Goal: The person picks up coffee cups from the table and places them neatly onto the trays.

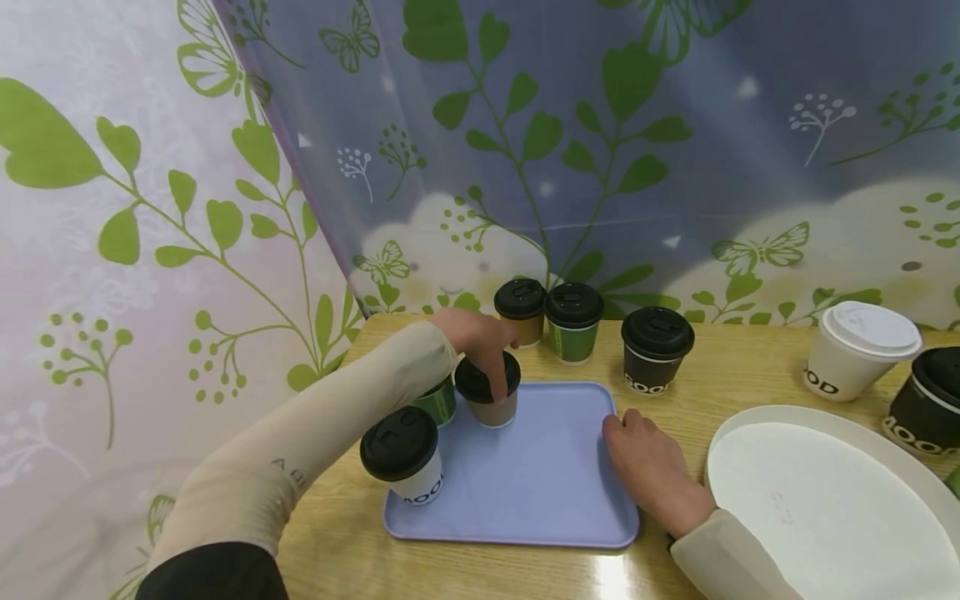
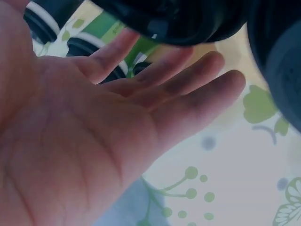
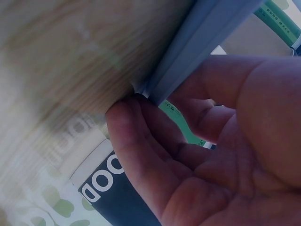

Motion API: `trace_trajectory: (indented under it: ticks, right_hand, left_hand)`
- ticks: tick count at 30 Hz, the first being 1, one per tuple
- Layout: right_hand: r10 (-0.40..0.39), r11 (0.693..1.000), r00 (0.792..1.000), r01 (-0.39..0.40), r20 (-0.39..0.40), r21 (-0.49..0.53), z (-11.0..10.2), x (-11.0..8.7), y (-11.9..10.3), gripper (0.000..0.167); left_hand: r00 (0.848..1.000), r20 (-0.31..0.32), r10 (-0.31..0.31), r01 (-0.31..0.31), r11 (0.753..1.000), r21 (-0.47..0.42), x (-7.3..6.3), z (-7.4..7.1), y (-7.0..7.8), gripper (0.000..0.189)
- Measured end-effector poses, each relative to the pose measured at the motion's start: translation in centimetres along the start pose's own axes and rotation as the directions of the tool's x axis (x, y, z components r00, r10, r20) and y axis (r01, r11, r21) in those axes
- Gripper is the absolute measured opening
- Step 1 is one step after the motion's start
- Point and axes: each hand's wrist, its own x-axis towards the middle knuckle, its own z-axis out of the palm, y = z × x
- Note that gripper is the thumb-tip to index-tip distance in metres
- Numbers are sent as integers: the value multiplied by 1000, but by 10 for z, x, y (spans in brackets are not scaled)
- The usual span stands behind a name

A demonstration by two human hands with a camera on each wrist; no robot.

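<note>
On the lavender tray [image 1: 540,483], toward its back left, stands a brown paper cup [image 1: 493,413] with a black lid. My left hand [image 1: 480,337] is over this cup, a finger pointing down in front of the lid. The left wrist view shows that hand's fingers [image 2: 197,101] extended and spread, close to black lids. Beside the brown cup, a green cup [image 1: 441,404] is partly hidden by my left sleeve. A white cup [image 1: 416,483] with a black lid stands at the tray's left side. My right hand [image 1: 651,467] pinches the tray's right rim [image 3: 188,52].
Behind the tray stand another brown cup [image 1: 525,327], a green cup [image 1: 573,337] and a black cup [image 1: 652,367]. A round white tray [image 1: 738,425] lies at the right, with a white-lidded cup [image 1: 847,367] and a black cup [image 1: 926,408] behind it. Patterned curtains [image 1: 480,167] border the table.
</note>
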Motion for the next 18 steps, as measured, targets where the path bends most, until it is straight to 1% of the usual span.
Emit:
trace_trajectory:
  ticks: [3, 5, 9, 13, 18]
  right_hand:
    - [-3, 1000, 1000, 3, -12, 0, 1, 0, 0, 3]
    - [-6, 1000, 1000, 5, -20, -3, 2, -1, 1, 3]
    - [-10, 1000, 999, 10, -33, -8, 2, -1, 2, 5]
    - [-10, 1000, 999, 10, -39, -11, 1, -1, 2, 6]
    - [-4, 1000, 1000, 4, -14, -1, 0, -1, 2, 3]
  left_hand:
    - [1000, -22, 8, -9, 999, -31, 2, -10, -2, 95]
    - [999, -47, 2, -4, 999, -32, 3, -18, -5, 91]
    - [995, -104, -9, 6, 999, -37, 7, -33, -10, 89]
    - [988, -152, -34, 23, 997, -79, 13, -43, -14, 95]
    - [980, -184, -74, 52, 991, -122, 23, -51, -17, 102]
